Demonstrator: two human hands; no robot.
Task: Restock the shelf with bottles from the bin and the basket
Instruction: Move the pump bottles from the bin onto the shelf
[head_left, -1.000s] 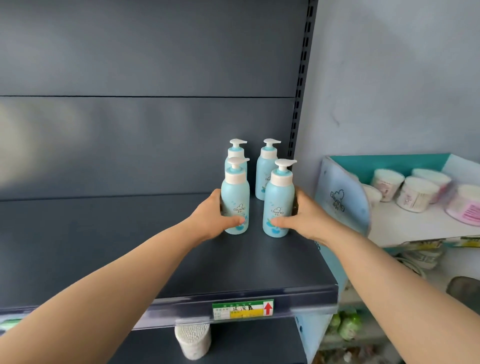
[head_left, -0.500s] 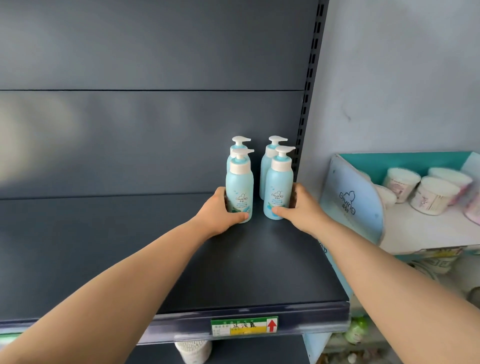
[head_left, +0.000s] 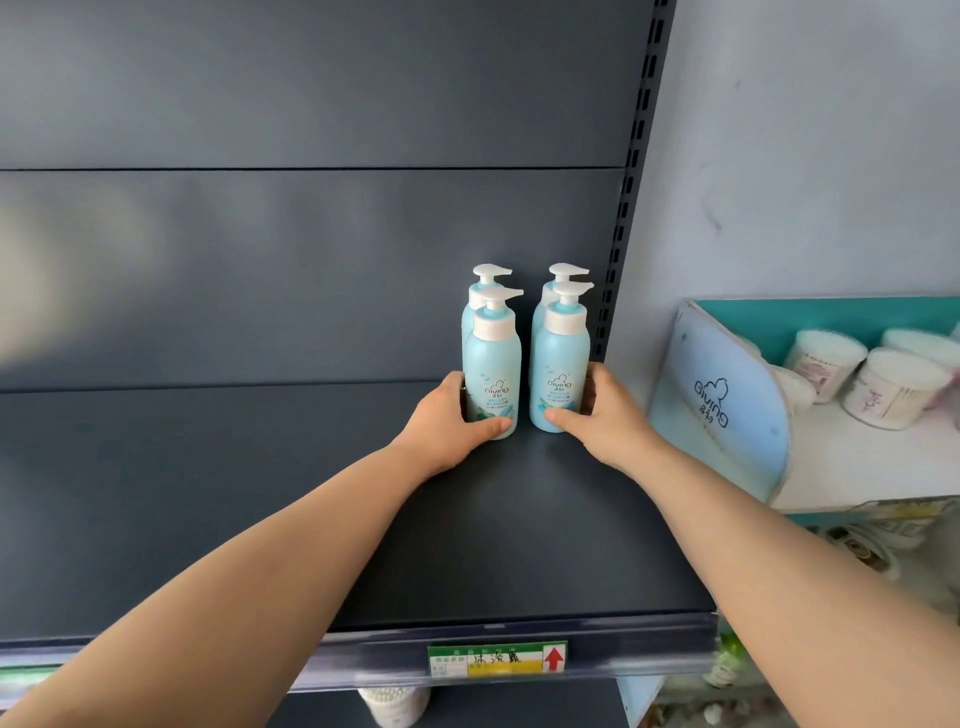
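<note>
On shelf at 1 o'clock | left hand grips left bottle, right hand grips right bottle, our fingers curled round the bases | both upright, rear pair just behind at 12 (gap unclear)

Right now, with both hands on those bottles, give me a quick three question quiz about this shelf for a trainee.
1. How many pump bottles stand on the dark shelf?
2. True or false: the left hand grips the front left bottle and the right hand grips the front right bottle.
3. The red arrow on the price label points: A up, B down, C left?
Key: 1 four; 2 true; 3 A.
</note>
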